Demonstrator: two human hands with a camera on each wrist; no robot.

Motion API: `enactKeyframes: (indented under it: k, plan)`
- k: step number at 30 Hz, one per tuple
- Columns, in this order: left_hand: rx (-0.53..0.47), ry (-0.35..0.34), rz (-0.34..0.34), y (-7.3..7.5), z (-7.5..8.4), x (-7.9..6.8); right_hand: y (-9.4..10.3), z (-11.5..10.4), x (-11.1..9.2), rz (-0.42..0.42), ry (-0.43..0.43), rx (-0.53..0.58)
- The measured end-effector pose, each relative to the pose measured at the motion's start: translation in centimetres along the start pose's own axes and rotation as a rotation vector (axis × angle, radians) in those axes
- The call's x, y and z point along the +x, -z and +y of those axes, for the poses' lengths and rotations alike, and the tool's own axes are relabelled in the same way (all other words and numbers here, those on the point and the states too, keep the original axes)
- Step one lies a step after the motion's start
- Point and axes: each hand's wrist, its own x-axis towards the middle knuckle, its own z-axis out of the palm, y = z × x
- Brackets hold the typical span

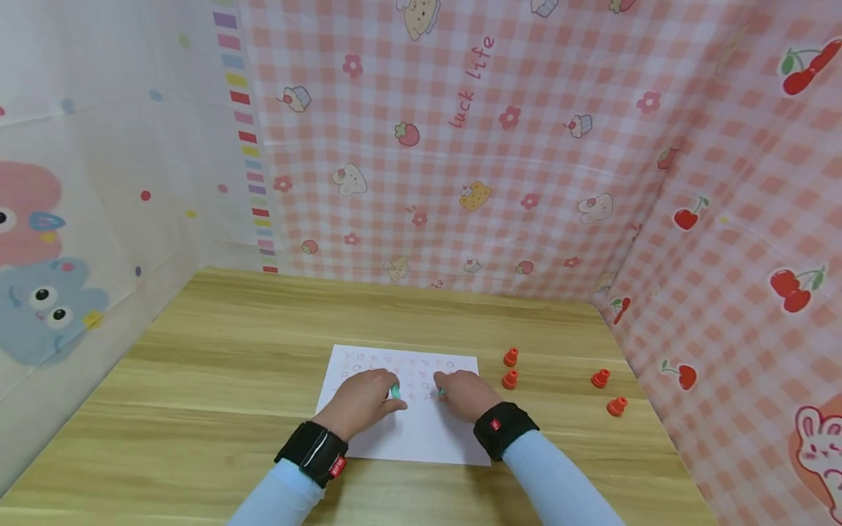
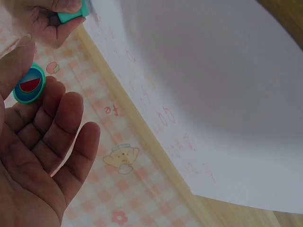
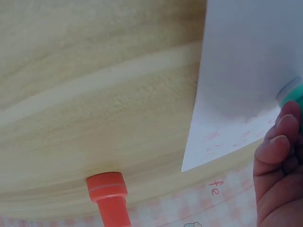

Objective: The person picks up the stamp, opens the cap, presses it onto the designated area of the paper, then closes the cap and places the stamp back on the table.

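My left hand (image 1: 364, 398) pinches a teal round toy stamp (image 1: 395, 392) between thumb and fingers above a white sheet of paper (image 1: 421, 440). In the left wrist view, a watermelon picture (image 2: 29, 85) shows on its round end. My right hand (image 1: 465, 395) grips a second teal piece (image 3: 293, 93), which looks like part of a stamp, mostly covered by the fingers. Its pale rim faces the paper in the right wrist view. Rows of faint red and dark printed marks (image 2: 166, 115) run across the far half of the sheet. The two hands are a short gap apart.
On the wooden table (image 1: 217, 387), two red stamps (image 1: 511, 357) stand just right of the paper. Two more red stamps (image 1: 600, 378) stand farther right, near the side cloth (image 1: 737, 292). A checked cloth (image 1: 434, 168) hangs behind, and a white patterned cloth (image 1: 118, 146) hangs at left.
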Motion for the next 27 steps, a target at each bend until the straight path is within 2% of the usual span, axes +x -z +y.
enactKeyframes:
  k: [7,14,23,27]
  plan:
    - [0.005,-0.006,-0.01,-0.16,-0.01,0.01,-0.36,0.15,-0.02,-0.032,-0.004,-0.012]
    - [0.014,-0.02,0.004,-0.3,-0.19,0.1,0.41,0.54,0.03,-0.088,0.009,0.021]
    - [0.019,-0.016,0.0,-0.21,-0.17,0.25,-0.17,0.59,-0.02,0.0,0.062,-0.034]
    - [0.004,-0.019,-0.005,-0.17,-0.15,0.26,-0.38,0.72,0.08,-0.006,0.078,-0.028]
